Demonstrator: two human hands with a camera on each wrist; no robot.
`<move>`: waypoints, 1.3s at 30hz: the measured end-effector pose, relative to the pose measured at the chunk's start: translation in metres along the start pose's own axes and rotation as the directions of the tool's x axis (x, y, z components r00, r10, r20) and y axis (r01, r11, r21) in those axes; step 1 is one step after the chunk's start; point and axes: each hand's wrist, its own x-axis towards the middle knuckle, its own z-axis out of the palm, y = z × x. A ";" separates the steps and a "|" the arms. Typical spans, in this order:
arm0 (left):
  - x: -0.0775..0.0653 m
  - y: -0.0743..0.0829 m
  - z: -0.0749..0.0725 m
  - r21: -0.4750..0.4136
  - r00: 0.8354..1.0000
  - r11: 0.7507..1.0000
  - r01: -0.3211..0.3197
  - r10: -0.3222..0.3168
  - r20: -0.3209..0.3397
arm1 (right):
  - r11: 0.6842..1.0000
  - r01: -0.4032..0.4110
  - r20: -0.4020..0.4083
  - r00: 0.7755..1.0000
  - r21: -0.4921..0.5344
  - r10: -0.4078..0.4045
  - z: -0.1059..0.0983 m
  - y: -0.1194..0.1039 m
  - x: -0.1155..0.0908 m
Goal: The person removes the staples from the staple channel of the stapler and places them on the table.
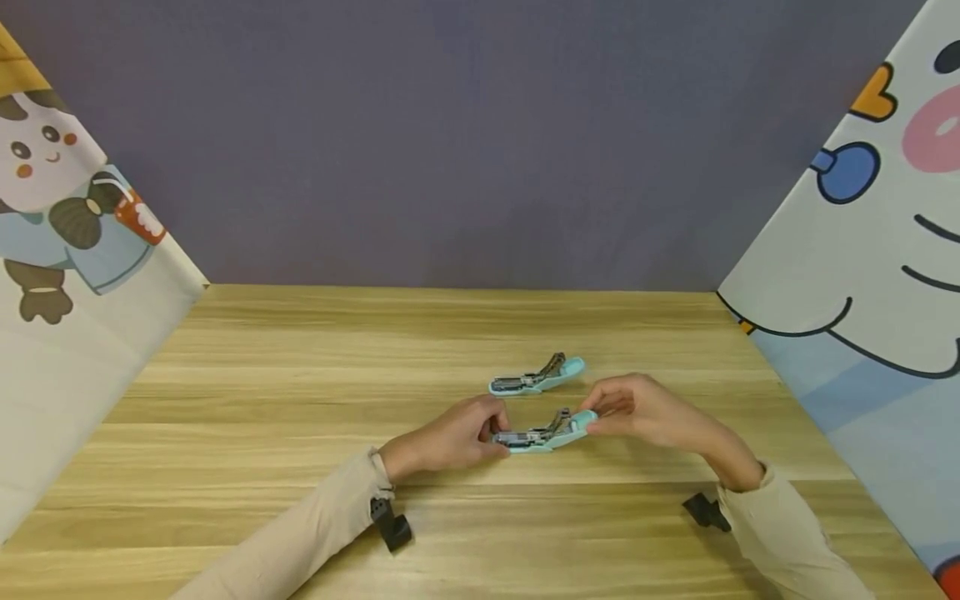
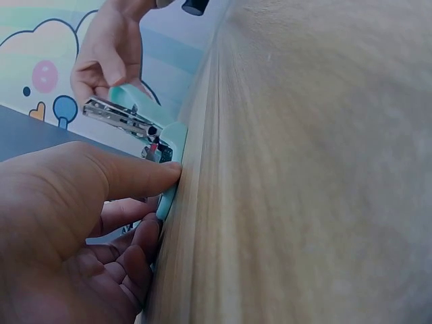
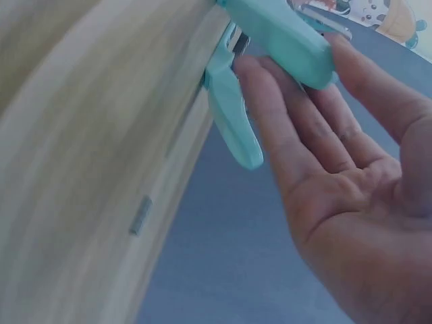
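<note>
A mint-green stapler (image 1: 551,435) lies opened out in front of the person, its metal parts showing. The left hand (image 1: 468,432) pinches its left end between thumb and fingers, low against the table in the left wrist view. At the raised other end, the right hand (image 1: 637,408) holds the mint-green cover (image 3: 290,44) between thumb and fingertips. Just behind lies a second opened mint-green stapler (image 1: 536,379), which neither hand holds; its raised cover (image 3: 233,121) shows beside the right fingers in the right wrist view.
The wood-grain table (image 1: 315,358) meets a dark grey panel (image 1: 450,150) at the back. Cartoon-printed panels (image 1: 862,275) stand at both sides. A small grey strip (image 3: 140,216) lies on the table in the right wrist view.
</note>
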 end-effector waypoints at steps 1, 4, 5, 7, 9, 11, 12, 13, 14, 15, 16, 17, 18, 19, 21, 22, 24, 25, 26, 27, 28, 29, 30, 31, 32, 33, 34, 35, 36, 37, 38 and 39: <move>0.000 0.000 0.000 0.001 1.000 1.000 -0.001 0.001 0.001 | 0.999 -0.014 -0.005 1.000 -0.034 0.013 -0.001 -0.001 -0.001; 0.001 -0.001 0.000 0.006 1.000 1.000 -0.002 0.002 0.003 | 0.993 -0.045 -0.013 0.999 -0.113 0.044 -0.003 -0.004 -0.004; 0.002 -0.002 0.000 0.006 1.000 1.000 -0.002 0.002 0.004 | 0.990 -0.050 -0.013 0.999 -0.134 0.049 -0.003 -0.005 -0.004; 0.002 -0.002 0.000 0.007 1.000 1.000 -0.002 0.002 0.003 | 0.985 -0.059 -0.018 0.998 -0.162 0.057 -0.004 -0.007 -0.005; 0.003 -0.002 0.000 0.006 1.000 1.000 -0.003 0.003 0.000 | 0.983 -0.064 -0.022 0.998 -0.174 0.061 -0.004 -0.009 -0.004; 0.003 -0.002 -0.001 0.004 1.000 1.000 -0.004 0.004 -0.004 | 0.981 -0.068 -0.029 0.998 -0.182 0.064 -0.004 -0.009 -0.004; 0.003 -0.002 0.000 0.004 1.000 1.000 -0.004 0.004 -0.007 | 0.980 -0.072 -0.031 0.997 -0.184 0.068 -0.004 -0.010 -0.004; 0.003 -0.002 0.000 0.004 1.000 1.000 -0.005 0.005 -0.009 | 0.980 -0.074 -0.031 0.997 -0.186 0.069 -0.004 -0.010 -0.004; 0.003 -0.002 0.000 0.002 1.000 1.000 -0.008 0.008 -0.012 | 0.979 -0.074 -0.032 0.997 -0.189 0.069 -0.003 -0.010 -0.003; 0.003 -0.002 0.000 0.002 1.000 1.000 -0.007 0.007 -0.013 | 0.979 -0.075 -0.031 0.997 -0.190 0.070 -0.003 -0.011 -0.003; 0.003 -0.002 0.000 0.003 1.000 1.000 -0.006 0.006 -0.016 | 0.978 -0.077 -0.031 0.997 -0.196 0.072 -0.003 -0.011 -0.003; 0.003 -0.002 0.000 0.004 1.000 1.000 -0.005 0.005 -0.018 | 0.975 -0.079 -0.032 0.997 -0.206 0.074 -0.003 -0.012 -0.003; 0.002 -0.003 0.000 0.009 1.000 1.000 -0.004 0.004 -0.019 | 0.973 -0.075 -0.029 0.997 -0.219 0.071 -0.003 -0.013 -0.003; 0.002 -0.003 0.000 0.012 1.000 1.000 -0.004 0.005 -0.021 | 0.969 -0.071 -0.027 0.997 -0.236 0.066 -0.003 -0.014 -0.003; 0.003 -0.003 0.001 0.021 1.000 1.000 -0.003 0.004 -0.026 | 0.964 -0.076 -0.013 0.997 -0.253 0.076 -0.002 -0.017 -0.004; 0.003 -0.003 0.001 0.025 1.000 1.000 -0.005 0.005 -0.029 | 0.962 -0.079 -0.008 0.997 -0.260 0.080 -0.002 -0.019 -0.005; 0.003 -0.003 0.001 0.027 0.999 1.000 -0.009 0.010 -0.035 | 0.962 -0.089 0.005 0.996 -0.258 0.093 -0.001 -0.024 -0.006; 0.003 -0.003 0.001 0.028 0.999 1.000 -0.009 0.010 -0.036 | 0.961 -0.100 0.005 0.995 -0.257 0.105 0.000 -0.027 -0.006; 0.003 -0.003 0.002 0.028 0.999 1.000 -0.012 0.013 -0.038 | 0.961 -0.112 0.003 0.993 -0.254 0.116 0.001 -0.030 -0.007; 0.003 -0.003 0.002 0.026 0.999 1.000 -0.013 0.014 -0.039 | 0.958 -0.117 -0.009 0.993 -0.262 0.119 0.002 -0.033 -0.007; 0.003 -0.004 0.002 0.025 0.999 1.000 -0.013 0.014 -0.040 | 0.954 -0.125 -0.024 0.992 -0.272 0.123 0.004 -0.035 -0.008; 0.003 -0.004 0.002 0.024 0.999 1.000 -0.013 0.014 -0.041 | 0.950 -0.131 -0.042 0.991 -0.284 0.124 0.005 -0.038 -0.008; 0.003 -0.004 0.002 0.024 0.999 1.000 -0.014 0.015 -0.042 | 0.945 -0.130 -0.064 0.991 -0.300 0.116 0.007 -0.040 -0.008; 0.003 -0.005 0.002 0.024 0.999 1.000 -0.013 0.014 -0.042 | 0.940 -0.126 -0.088 0.991 -0.317 0.104 0.009 -0.042 -0.008; 0.003 -0.005 0.002 0.025 0.999 1.000 -0.014 0.015 -0.043 | 0.936 -0.122 -0.113 0.990 -0.330 0.089 0.011 -0.044 -0.008; 0.003 -0.006 0.003 0.025 0.999 1.000 -0.017 0.018 -0.045 | 0.932 -0.116 -0.136 0.988 -0.343 0.073 0.014 -0.046 -0.008; 0.003 -0.006 0.003 0.024 0.999 0.999 -0.021 0.022 -0.048 | 0.932 -0.105 -0.154 0.987 -0.346 0.054 0.016 -0.048 -0.008; 0.003 -0.007 0.004 0.027 0.998 0.999 -0.026 0.027 -0.050 | 0.932 -0.092 -0.171 0.985 -0.351 0.033 0.019 -0.049 -0.007; 0.003 -0.007 0.004 0.026 0.998 0.999 -0.030 0.031 -0.052 | 0.931 -0.081 -0.186 0.982 -0.355 0.014 0.023 -0.051 -0.006; 0.003 -0.008 0.004 0.027 0.998 0.999 -0.034 0.035 -0.054 | 0.932 -0.072 -0.201 0.980 -0.354 -0.001 0.026 -0.052 -0.005; 0.003 -0.008 0.004 0.030 0.997 0.999 -0.040 0.042 -0.058 | 0.935 -0.067 -0.213 0.977 -0.347 -0.010 0.030 -0.054 -0.004; 0.003 -0.009 0.005 0.030 0.997 0.999 -0.045 0.046 -0.060 | 0.938 -0.062 -0.225 0.974 -0.340 -0.018 0.033 -0.055 -0.003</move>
